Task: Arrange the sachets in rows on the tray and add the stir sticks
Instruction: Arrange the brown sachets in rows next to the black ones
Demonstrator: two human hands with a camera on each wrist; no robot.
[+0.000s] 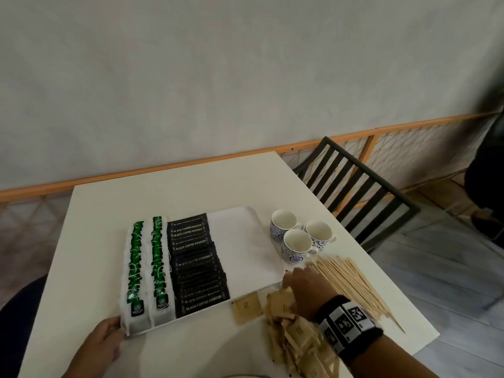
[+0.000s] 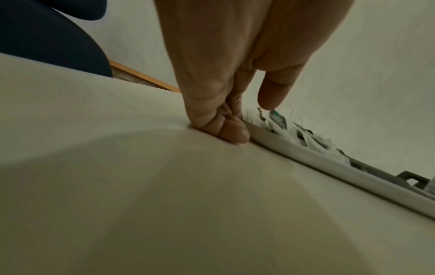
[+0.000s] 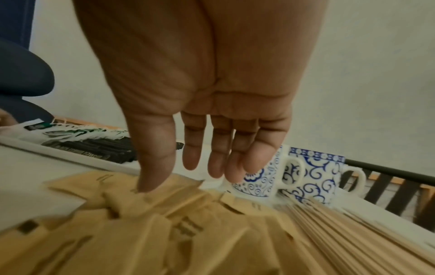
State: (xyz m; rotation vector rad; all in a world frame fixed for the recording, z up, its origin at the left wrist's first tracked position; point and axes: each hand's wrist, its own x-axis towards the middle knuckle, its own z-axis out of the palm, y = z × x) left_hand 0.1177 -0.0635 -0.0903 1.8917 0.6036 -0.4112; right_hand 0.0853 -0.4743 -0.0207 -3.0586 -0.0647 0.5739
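The left hand (image 1: 105, 340) pinched the tray's (image 1: 240, 222) near-left corner. The right hand (image 1: 305, 289), fingers loose and empty, hovered over blurred brown sachets (image 1: 297, 336) beside the stir sticks (image 1: 351, 285) on the worktop (image 1: 109, 214).

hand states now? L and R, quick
Left hand: grips the near-left corner of the tray.
Right hand: open, fingers straight, holding nothing, above the brown sachets.

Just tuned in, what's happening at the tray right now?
The left hand grips the tray's near-left corner. Two rows of green tea bags and a row of black coffee sachets already fill its left half. The right hand, open, hovers over the brown sachets beside the tray. The stir sticks lie on the table.
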